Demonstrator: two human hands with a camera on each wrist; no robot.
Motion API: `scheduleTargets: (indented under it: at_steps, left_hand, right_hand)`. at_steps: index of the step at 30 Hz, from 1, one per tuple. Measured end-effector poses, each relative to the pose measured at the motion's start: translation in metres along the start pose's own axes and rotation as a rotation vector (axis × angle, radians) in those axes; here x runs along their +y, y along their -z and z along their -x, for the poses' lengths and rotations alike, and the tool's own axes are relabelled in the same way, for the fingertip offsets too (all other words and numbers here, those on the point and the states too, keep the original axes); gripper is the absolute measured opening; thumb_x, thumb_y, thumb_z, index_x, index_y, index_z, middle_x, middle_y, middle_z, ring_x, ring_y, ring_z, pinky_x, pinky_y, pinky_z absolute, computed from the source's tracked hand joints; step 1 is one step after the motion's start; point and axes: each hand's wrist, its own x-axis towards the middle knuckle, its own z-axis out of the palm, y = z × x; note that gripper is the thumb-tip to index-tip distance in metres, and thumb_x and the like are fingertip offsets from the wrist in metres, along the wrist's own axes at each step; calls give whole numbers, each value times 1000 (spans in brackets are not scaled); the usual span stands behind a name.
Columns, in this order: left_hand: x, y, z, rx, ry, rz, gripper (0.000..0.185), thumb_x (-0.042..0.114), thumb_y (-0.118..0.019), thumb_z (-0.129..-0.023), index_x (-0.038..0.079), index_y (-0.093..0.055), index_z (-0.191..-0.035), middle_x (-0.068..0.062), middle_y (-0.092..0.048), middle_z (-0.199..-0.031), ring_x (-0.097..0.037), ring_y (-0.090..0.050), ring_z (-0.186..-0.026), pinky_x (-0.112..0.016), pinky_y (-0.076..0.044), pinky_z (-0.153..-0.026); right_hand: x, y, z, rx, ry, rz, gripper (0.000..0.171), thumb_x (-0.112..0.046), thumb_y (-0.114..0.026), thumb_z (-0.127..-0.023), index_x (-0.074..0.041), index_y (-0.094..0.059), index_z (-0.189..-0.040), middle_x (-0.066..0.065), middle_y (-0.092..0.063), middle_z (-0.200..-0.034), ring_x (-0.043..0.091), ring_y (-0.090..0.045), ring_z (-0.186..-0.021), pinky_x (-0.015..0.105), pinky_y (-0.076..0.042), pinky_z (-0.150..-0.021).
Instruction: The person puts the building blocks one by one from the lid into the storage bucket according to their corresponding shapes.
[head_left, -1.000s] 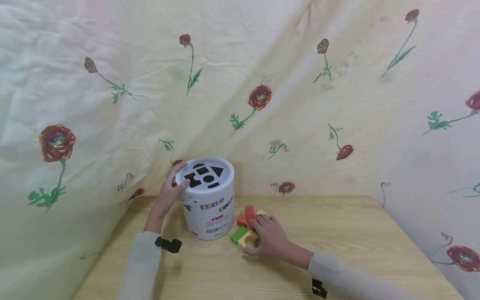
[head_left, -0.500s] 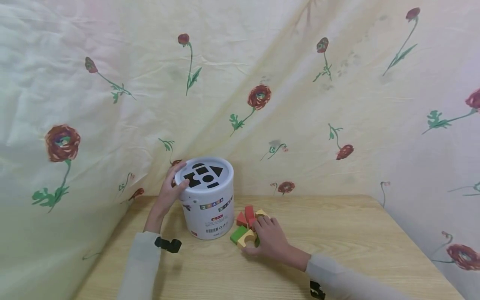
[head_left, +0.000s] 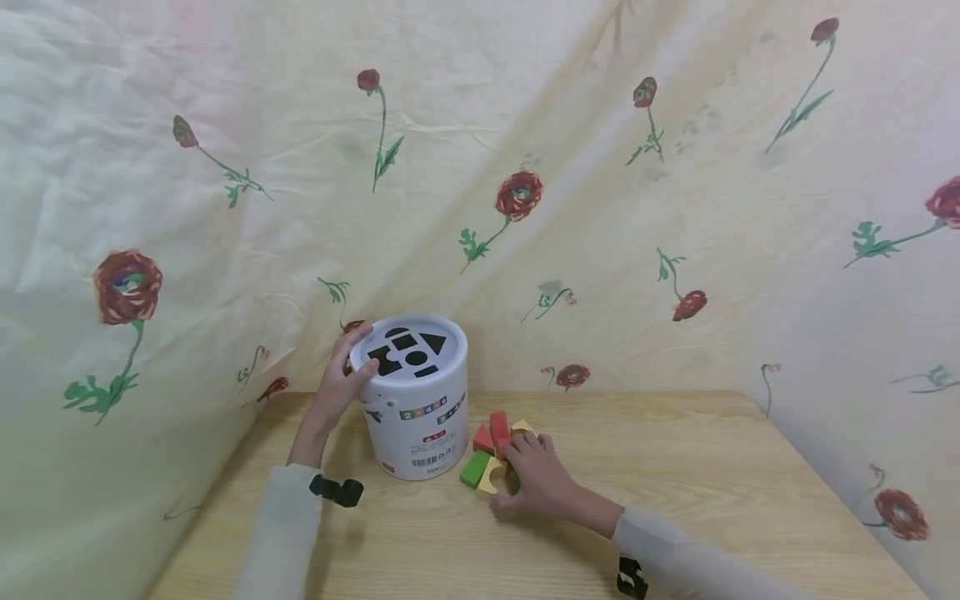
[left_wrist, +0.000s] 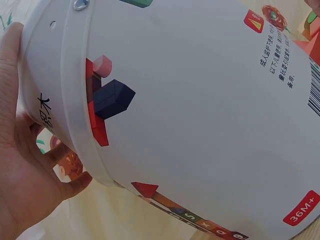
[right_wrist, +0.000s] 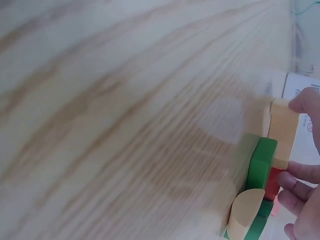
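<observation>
My left hand grips the rim of a white shape-sorter bucket, thumb over the lid and fingers down the far side. Dark cut-outs of different shapes show in the lid. My right hand pinches a yellow arch block by its two ends, between thumb and index finger. In the right wrist view the arch block stands close to the tabletop, beside a green block and a half-round block. Another green block lies at its left in the head view.
Behind the arch lie a red triangle block, a red block and a yellow block, partly covered by the right hand. The wooden table meets a flowered cloth at the back and sides.
The yellow arch block has turned slightly in my right hand's fingers, and the green block at its left has shifted a little. My left hand and the bucket stay in place.
</observation>
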Motion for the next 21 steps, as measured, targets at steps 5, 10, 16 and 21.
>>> scheduleTargets:
  at_steps: [5,10,16,21]
  left_hand:
    - [1,0,0,2,7,-4,68,28,-60,-96,24,-35,-158,-7,-22,-166,-37,-28,-147,-69,-29,-117]
    - [1,0,0,3,16,-10,70,30,-61,-95,24,-33,-159,-8,-21,-167,-38,-28,-148,-69,-29,-117]
    - [1,0,-1,5,10,-7,70,30,-61,-95,23,-33,-159,-7,-19,-168,-37,-26,-148,-69,-26,-118]
    - [1,0,-2,6,9,-2,71,28,-60,-95,22,-32,-160,-8,-19,-168,-37,-26,-149,-70,-26,-118]
  right_hand:
    - [0,0,-1,-32,-14,-63,51,-40,-83,-72,-10,-64,-108,3,-59,-109,21,-48,-105,46,-35,-92]
    - [-1,4,-1,-41,-4,-111,54,-38,-86,-71,-9,-65,-111,1,-59,-110,21,-47,-106,46,-35,-93]
    - [0,13,-4,-48,-7,-185,57,-31,-88,-70,-7,-67,-117,2,-60,-112,19,-47,-107,47,-35,-98]
    - [2,25,-8,-1,21,-208,55,-26,-87,-73,-7,-66,-120,1,-60,-111,18,-47,-103,44,-40,-93]
